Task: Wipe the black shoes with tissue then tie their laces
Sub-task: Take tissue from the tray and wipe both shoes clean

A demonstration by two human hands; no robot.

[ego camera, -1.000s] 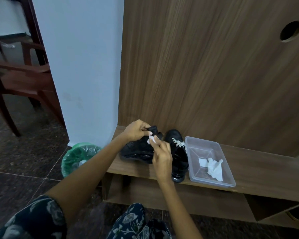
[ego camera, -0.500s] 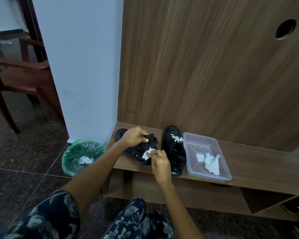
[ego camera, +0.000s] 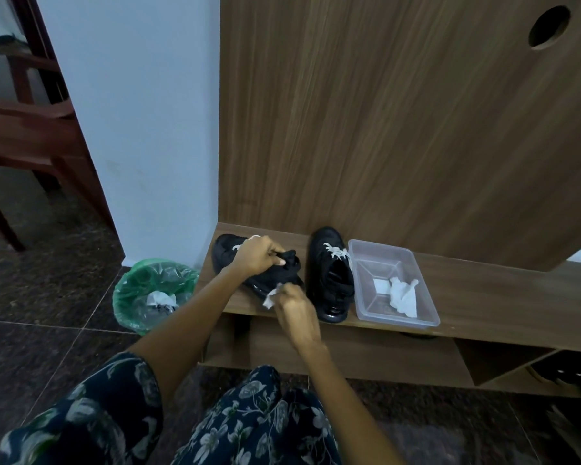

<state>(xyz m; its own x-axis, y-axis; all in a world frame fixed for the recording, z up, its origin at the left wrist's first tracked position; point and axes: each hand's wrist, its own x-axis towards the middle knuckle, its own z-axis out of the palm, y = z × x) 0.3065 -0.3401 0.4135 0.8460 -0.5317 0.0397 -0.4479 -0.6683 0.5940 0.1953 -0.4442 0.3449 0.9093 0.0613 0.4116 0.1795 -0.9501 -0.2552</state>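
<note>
Two black shoes with white laces rest on a low wooden bench (ego camera: pixel 483 297). The left shoe (ego camera: pixel 228 255) lies turned sideways, and my left hand (ego camera: pixel 259 255) grips its collar from above. My right hand (ego camera: pixel 294 305) pinches a white tissue (ego camera: pixel 269 298) against that shoe's heel end near the bench's front edge. The right shoe (ego camera: pixel 329 276) stands upright, toe toward me, its laces loose, untouched by either hand.
A clear plastic tray (ego camera: pixel 416 263) holding spare white tissues sits just right of the right shoe. A bin with a green liner (ego camera: pixel 138 290) and crumpled tissue inside stands on the floor left of the bench. A wooden panel rises behind; a wooden chair (ego camera: pixel 31 129) stands far left.
The left shoe has been turned and laid further left on the bench. My right hand with the tissue has slid down from the shoe's top to its near end.
</note>
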